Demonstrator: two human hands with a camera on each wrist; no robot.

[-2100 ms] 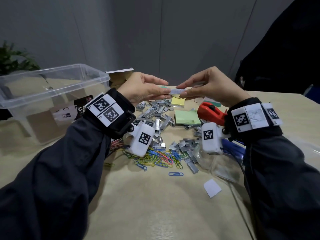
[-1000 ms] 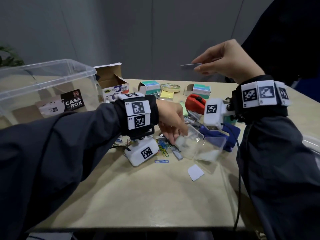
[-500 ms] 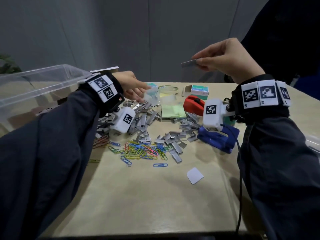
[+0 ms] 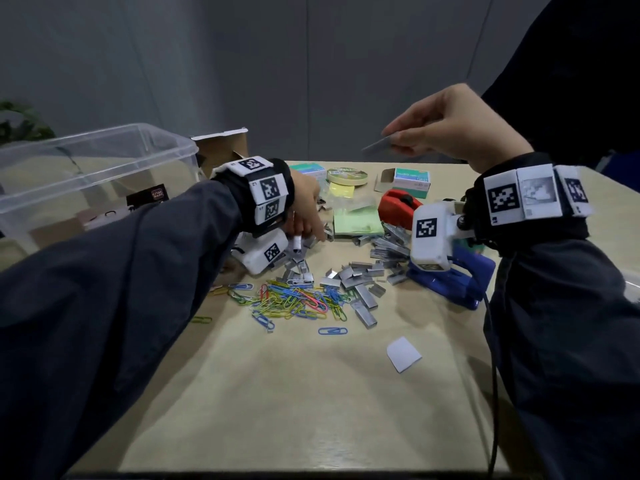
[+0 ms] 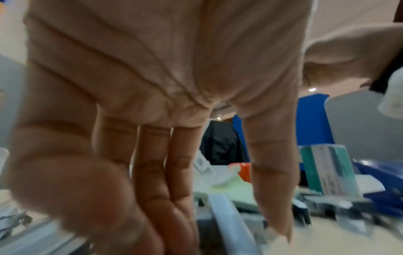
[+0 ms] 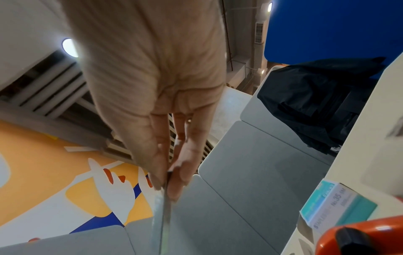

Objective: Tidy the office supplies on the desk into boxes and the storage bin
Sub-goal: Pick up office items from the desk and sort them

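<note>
Right hand (image 4: 450,124) raised upper right of frame, pinching staple strip (image 4: 375,146). Left hand (image 4: 304,213) centre frame, fingers extended down into loose staples (image 4: 360,275) on desk (image 4: 311,393); grasp unclear. Storage bin (image 4: 86,168) upper left.

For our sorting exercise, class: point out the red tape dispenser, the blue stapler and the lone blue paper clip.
red tape dispenser (image 4: 398,206): head view, on its red body.
blue stapler (image 4: 457,280): head view, on its blue base below the wrist camera.
lone blue paper clip (image 4: 332,331): head view, on the middle of its wire loop.
</note>
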